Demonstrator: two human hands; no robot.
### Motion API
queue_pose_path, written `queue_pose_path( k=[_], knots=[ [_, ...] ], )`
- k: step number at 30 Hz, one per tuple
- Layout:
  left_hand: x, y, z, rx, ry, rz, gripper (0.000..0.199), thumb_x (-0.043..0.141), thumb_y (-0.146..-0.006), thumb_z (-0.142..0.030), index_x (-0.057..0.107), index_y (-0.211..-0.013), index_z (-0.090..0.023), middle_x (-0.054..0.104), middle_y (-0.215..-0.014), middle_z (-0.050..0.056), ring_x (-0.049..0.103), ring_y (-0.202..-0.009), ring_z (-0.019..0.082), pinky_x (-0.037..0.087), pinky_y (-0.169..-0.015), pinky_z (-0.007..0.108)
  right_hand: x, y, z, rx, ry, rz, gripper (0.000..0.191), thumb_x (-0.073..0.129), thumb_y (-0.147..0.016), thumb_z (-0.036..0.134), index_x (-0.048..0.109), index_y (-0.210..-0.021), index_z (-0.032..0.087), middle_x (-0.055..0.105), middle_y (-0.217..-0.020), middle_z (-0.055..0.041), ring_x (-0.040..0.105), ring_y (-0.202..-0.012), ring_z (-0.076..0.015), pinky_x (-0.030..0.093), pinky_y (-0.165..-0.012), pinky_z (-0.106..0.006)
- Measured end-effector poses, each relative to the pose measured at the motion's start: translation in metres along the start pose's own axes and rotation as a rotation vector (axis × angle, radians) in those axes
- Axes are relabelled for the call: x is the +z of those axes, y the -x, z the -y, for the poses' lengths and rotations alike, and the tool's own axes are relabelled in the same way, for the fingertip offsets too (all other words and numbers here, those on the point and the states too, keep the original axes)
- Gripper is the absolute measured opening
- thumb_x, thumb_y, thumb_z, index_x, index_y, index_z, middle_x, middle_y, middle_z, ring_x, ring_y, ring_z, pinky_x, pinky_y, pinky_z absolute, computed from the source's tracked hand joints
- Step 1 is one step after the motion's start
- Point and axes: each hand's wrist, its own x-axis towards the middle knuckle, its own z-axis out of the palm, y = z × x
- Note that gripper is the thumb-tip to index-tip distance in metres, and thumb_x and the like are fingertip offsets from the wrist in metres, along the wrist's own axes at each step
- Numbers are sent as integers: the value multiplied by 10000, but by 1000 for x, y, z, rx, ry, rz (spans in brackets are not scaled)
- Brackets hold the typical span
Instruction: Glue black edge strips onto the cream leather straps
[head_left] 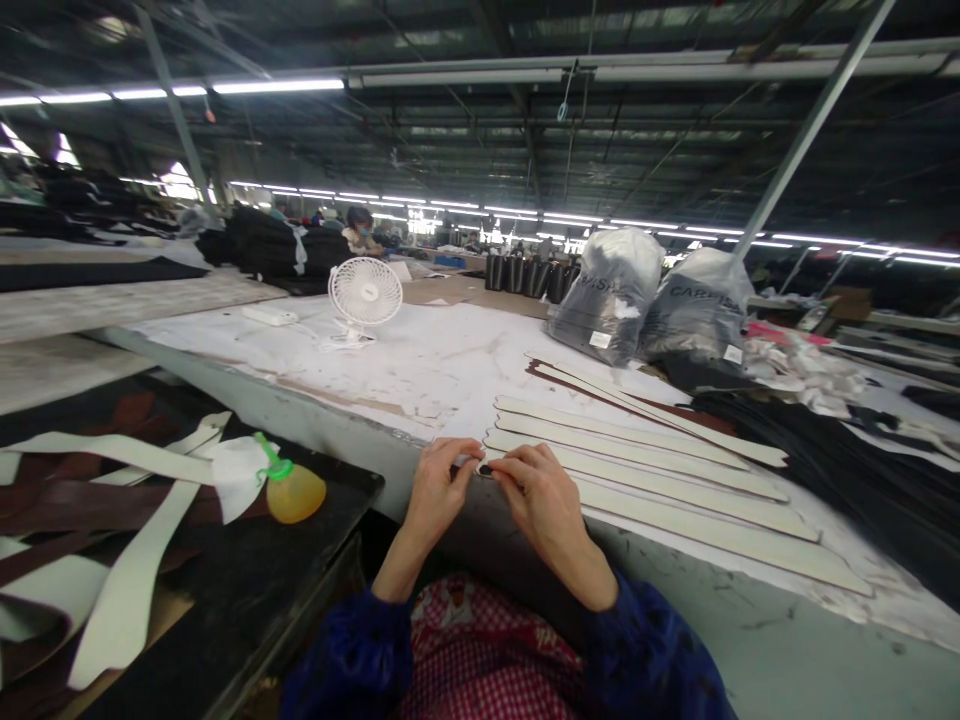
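Several long cream strips with dark edges point(675, 467) lie side by side on the white-covered table point(450, 350), running off to the right. At the left end of the nearest strip, by the table's front edge, my left hand point(444, 485) pinches with thumb and forefinger. My right hand point(536, 495) is also closed in a pinch there, just to the right. Between the two sets of fingertips shows the strip's rounded end with a small dark spot. Beyond the row, more cream and brown strips point(615, 400) lie at a slant.
A small white fan point(365, 292) stands at the back left. On the black table at left are loose strips point(139, 580) and a yellow bottle with a green cap point(295, 490). Filled plastic bags point(611, 295) and black material point(817, 470) lie at right. A masked person point(360, 232) is far back.
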Motion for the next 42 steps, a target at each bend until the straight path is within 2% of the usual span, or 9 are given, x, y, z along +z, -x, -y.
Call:
queue_pose_path(
  k=[14, 26, 32, 42],
  knots=[
    [0, 0, -2, -4, -10, 1, 149, 527, -851, -142, 657, -896, -199, 712, -924, 27, 607, -956, 200, 421, -901, 369, 3, -1, 4, 47, 101, 88, 207, 539, -905, 229, 739, -940, 263, 636, -927, -58, 518, -923, -200, 467, -736, -299],
    [-1, 0, 1, 22, -34, 27, 182, 478, -876, -139, 641, -933, -197, 715, -927, 28, 603, -977, 201, 422, -920, 388, 2, -4, 4, 30, 131, 100, 218, 532, -909, 232, 738, -961, 281, 644, -930, -49, 525, -925, -207, 464, -712, -312],
    [0, 12, 4, 176, -19, -127, 223, 413, -914, -140, 622, -963, -199, 676, -961, 61, 577, -1026, 197, 463, -917, 365, 0, -6, 5, 24, 143, 128, 214, 529, -916, 246, 739, -945, 279, 641, -927, -47, 525, -919, -195, 457, -701, -295],
    [3, 26, 7, 318, -148, -59, 292, 374, -924, -101, 599, -1081, -200, 689, -1011, 70, 542, -1081, 220, 440, -933, 406, -4, -9, 9, 10, 187, 166, 242, 502, -927, 232, 739, -919, 280, 634, -904, -51, 533, -904, -196, 440, -663, -292]
  ],
)
